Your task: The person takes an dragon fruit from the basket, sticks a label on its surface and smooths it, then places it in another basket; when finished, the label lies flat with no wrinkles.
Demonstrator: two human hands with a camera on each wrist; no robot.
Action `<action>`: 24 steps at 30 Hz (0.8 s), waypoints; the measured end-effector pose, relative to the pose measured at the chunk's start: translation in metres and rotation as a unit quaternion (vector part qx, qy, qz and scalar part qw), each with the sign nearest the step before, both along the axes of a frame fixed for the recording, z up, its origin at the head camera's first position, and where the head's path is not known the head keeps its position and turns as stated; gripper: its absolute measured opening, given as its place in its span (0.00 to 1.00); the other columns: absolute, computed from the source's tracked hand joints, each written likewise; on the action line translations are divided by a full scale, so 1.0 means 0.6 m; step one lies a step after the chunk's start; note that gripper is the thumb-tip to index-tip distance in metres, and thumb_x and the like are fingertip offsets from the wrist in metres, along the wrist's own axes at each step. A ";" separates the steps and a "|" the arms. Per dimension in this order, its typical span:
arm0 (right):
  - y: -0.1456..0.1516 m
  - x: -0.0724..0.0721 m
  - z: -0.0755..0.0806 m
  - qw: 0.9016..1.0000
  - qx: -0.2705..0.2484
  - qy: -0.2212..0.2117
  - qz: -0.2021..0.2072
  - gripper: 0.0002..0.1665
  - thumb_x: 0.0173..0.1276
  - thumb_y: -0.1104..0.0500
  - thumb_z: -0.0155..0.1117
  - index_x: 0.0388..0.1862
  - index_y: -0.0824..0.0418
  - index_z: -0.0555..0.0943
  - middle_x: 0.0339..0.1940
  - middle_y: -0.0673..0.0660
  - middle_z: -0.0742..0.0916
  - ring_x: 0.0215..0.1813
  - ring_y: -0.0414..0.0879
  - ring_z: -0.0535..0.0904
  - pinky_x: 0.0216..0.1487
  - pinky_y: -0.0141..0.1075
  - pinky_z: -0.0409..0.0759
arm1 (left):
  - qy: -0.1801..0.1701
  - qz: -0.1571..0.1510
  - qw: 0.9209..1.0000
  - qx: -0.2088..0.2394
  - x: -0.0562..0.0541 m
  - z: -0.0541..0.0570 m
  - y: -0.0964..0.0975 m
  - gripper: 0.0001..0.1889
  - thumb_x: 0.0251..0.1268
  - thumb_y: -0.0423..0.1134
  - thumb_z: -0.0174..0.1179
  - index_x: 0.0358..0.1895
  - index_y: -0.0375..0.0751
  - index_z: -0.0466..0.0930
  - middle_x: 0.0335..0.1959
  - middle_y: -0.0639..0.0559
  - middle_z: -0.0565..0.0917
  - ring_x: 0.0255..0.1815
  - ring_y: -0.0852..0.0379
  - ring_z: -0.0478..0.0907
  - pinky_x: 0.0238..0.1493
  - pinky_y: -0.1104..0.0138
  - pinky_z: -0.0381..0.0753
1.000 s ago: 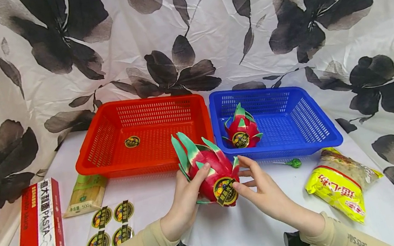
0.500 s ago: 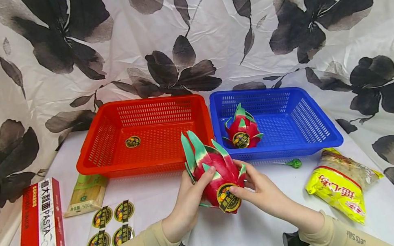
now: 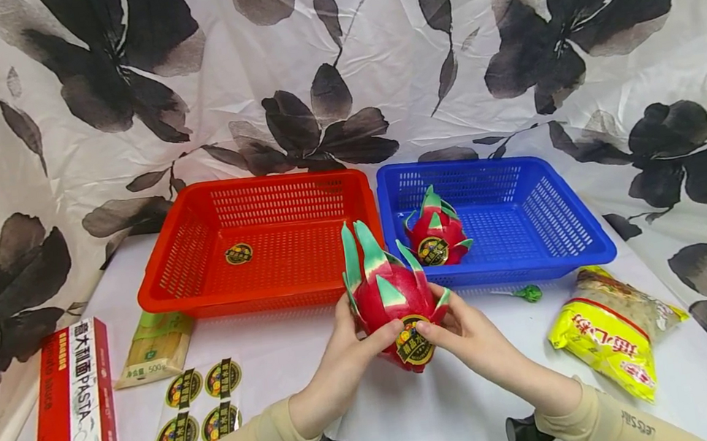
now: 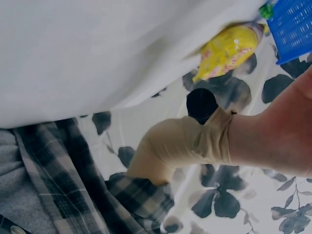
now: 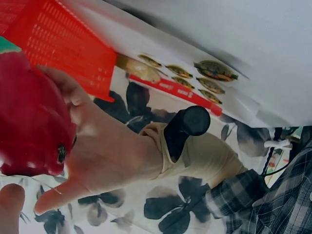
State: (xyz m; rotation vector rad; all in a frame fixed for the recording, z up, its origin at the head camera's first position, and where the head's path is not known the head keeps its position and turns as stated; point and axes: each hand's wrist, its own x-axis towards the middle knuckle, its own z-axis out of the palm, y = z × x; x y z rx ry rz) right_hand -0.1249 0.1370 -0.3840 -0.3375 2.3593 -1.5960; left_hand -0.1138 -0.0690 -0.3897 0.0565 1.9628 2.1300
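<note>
A red dragon fruit [image 3: 394,285] with green-tipped scales is held up in front of the two baskets, its leafy end pointing away. My left hand [image 3: 334,362] grips its left side, while my right hand [image 3: 477,338] grips the right side. Both thumbs press on a round black-and-gold sticker [image 3: 415,342] on the near end. In the right wrist view, the left hand [image 5: 107,146] lies against the dragon fruit [image 5: 31,117]. The left wrist view shows part of the right hand [image 4: 292,122], its fingers out of frame. Fingers behind the fruit are hidden.
A red basket [image 3: 205,308] holds one loose sticker. Beside it, a blue basket [image 3: 512,271] holds another dragon fruit [image 3: 434,229] with a sticker. Sticker sheets [image 3: 198,409], a pasta box [image 3: 70,424] and a noodle pack [image 3: 154,351] lie left; a yellow bag [image 3: 606,336] and green lollipop [image 3: 528,293] lie right.
The dragon fruit has shifted right and turned more upright between the hands. My left thumb has slid from the fruit's side down onto the sticker, beside the right thumb.
</note>
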 end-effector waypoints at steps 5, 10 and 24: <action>-0.001 0.000 0.003 1.000 -0.005 0.014 0.011 0.47 0.77 0.55 0.66 0.84 0.73 0.55 0.71 0.73 0.81 0.72 0.66 0.81 0.68 0.49 0.84 | 0.014 -0.009 1.000 -0.008 -0.002 -0.003 0.000 0.53 0.62 0.41 0.70 0.84 0.41 0.44 0.76 0.35 0.66 0.74 0.37 0.68 0.66 0.48 0.85; -0.001 -0.001 0.006 1.000 0.002 0.018 0.010 0.48 0.77 0.56 0.66 0.84 0.74 0.54 0.68 0.73 0.83 0.68 0.63 0.84 0.66 0.49 0.86 | 0.025 -0.017 1.000 -0.008 -0.002 -0.004 -0.002 0.54 0.60 0.36 0.72 0.84 0.42 0.43 0.75 0.34 0.67 0.73 0.37 0.70 0.64 0.48 0.86; -0.001 -0.001 0.012 1.000 0.011 0.015 -0.001 0.48 0.76 0.53 0.68 0.83 0.73 0.58 0.62 0.71 0.87 0.62 0.59 0.88 0.61 0.46 0.89 | 0.033 -0.020 0.999 -0.003 -0.003 -0.004 -0.005 0.53 0.62 0.36 0.72 0.84 0.40 0.44 0.75 0.34 0.68 0.71 0.37 0.73 0.64 0.50 0.86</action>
